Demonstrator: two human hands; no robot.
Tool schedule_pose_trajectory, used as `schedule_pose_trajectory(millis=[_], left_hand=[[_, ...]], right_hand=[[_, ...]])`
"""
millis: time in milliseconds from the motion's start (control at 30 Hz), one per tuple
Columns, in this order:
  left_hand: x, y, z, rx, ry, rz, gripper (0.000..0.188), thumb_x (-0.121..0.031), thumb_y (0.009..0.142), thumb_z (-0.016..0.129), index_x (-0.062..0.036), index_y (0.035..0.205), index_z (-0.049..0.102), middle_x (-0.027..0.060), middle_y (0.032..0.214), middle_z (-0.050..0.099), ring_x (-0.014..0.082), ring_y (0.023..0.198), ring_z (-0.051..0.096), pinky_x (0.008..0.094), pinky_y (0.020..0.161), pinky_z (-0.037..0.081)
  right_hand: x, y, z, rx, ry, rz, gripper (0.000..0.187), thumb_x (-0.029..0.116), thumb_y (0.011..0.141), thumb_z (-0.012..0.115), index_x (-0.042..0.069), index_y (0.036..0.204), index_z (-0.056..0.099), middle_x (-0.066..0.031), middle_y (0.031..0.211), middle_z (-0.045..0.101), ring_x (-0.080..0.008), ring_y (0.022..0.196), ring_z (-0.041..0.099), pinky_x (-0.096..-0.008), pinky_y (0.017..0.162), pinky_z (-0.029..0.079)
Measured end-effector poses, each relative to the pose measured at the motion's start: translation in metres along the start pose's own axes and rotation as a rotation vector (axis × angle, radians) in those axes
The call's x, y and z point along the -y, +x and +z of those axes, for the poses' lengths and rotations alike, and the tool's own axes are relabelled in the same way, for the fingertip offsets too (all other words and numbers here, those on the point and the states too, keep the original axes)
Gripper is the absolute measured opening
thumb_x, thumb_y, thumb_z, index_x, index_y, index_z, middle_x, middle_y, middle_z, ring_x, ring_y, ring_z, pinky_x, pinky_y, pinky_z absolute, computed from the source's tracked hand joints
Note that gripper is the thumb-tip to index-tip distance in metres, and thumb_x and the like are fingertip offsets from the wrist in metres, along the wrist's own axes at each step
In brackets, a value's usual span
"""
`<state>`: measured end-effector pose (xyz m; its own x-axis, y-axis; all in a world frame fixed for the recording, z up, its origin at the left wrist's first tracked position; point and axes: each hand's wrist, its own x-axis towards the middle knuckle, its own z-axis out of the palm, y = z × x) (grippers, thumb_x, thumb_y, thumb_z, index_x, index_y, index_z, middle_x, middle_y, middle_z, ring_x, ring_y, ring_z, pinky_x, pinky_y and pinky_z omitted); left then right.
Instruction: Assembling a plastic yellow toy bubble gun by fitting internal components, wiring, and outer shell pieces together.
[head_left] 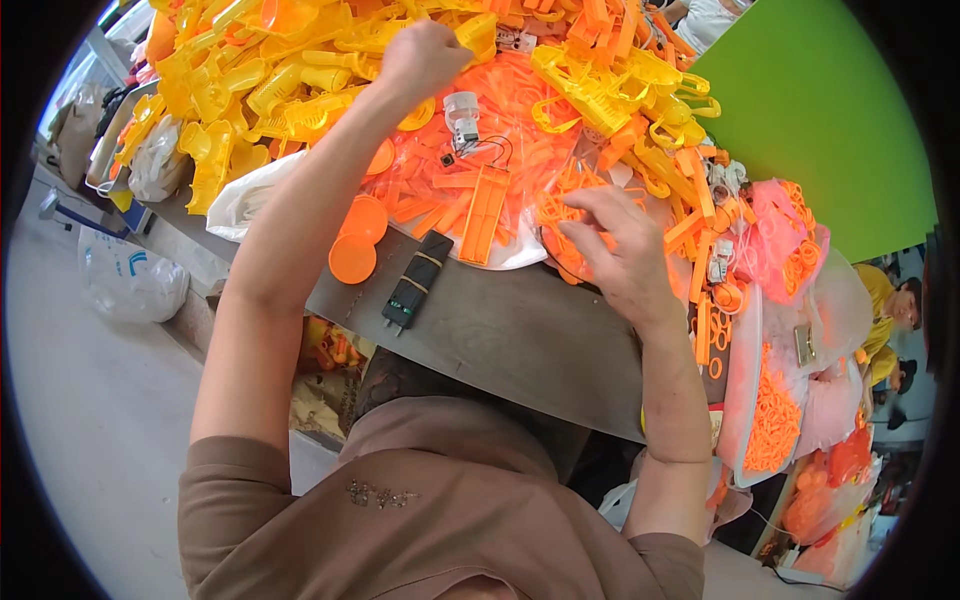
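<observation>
My left hand (425, 62) reaches to the far side of the table, over the heap of yellow plastic parts (300, 85). Its fingers are curled and their tips are mostly hidden, so what they hold does not show. Nearer me, my right hand (622, 250) is raised with bent fingers apart and nothing visible in them, beside a pile of orange rings (565, 215). Between the hands lie a long orange tray-shaped part (485, 215), a small motor unit with a clear cap and wires (462, 118), and a black box bound with rubber bands (418, 283).
Orange discs (354, 258) lie at the grey table's (530, 325) left front edge. A tub of small orange rings (770, 420) and a pink bag (775, 245) stand at the right. A green panel (820, 120) rises behind. Another person (880, 315) is at the far right.
</observation>
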<state>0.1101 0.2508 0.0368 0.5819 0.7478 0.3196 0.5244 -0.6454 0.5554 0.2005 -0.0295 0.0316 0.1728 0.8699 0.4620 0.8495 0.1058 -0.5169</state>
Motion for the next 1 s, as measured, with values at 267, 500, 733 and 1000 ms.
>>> schedule_pose_trajectory(millis=[267, 500, 733, 1000], left_hand=[[-0.011, -0.065, -0.049, -0.092, -0.56, 0.042, 0.023, -0.024, 0.078, 0.068, -0.001, 0.08, 0.066, -0.0005, 0.071, 0.057, 0.0084, 0.074, 0.05, 0.0239, 0.07, 0.037], [-0.056, -0.154, -0.053, 0.288, -0.553, 0.808, 0.012, -0.009, 0.077, 0.065, -0.0011, 0.078, 0.057, 0.0069, 0.082, 0.057, 0.0243, 0.082, 0.055, 0.0358, 0.077, 0.042], [-0.059, -0.207, 0.017, 0.704, -0.397, 1.257, 0.01, -0.012, 0.068, 0.061, -0.004, 0.074, 0.06, 0.0106, 0.104, 0.054, 0.0301, 0.111, 0.046, 0.0419, 0.091, 0.037], [-0.034, -0.18, 0.049, 0.426, 0.021, 1.204, 0.024, -0.012, 0.072, 0.058, -0.0114, 0.095, 0.067, 0.01, 0.123, 0.05, 0.0288, 0.119, 0.041, 0.0428, 0.098, 0.033]], right_hand=[[0.007, -0.05, -0.029, -0.049, 0.254, 0.222, 0.017, -0.001, 0.082, 0.062, -0.002, 0.098, 0.062, -0.006, 0.09, 0.06, -0.0119, 0.08, 0.056, -0.0239, 0.072, 0.046], [0.01, -0.1, -0.046, -0.343, 0.385, 0.272, 0.026, 0.013, 0.087, 0.06, -0.003, 0.107, 0.059, -0.0084, 0.103, 0.059, -0.013, 0.086, 0.056, -0.0249, 0.075, 0.046], [0.031, -0.147, -0.049, 0.02, -0.128, 0.067, 0.036, 0.017, 0.073, 0.071, 0.002, 0.104, 0.059, -0.0161, 0.109, 0.057, -0.0348, 0.1, 0.055, -0.0403, 0.086, 0.044], [0.032, -0.168, 0.029, 0.133, -0.342, 0.185, 0.048, 0.006, 0.069, 0.07, 0.002, 0.115, 0.056, -0.0149, 0.114, 0.053, -0.0326, 0.107, 0.049, -0.0414, 0.091, 0.04]])
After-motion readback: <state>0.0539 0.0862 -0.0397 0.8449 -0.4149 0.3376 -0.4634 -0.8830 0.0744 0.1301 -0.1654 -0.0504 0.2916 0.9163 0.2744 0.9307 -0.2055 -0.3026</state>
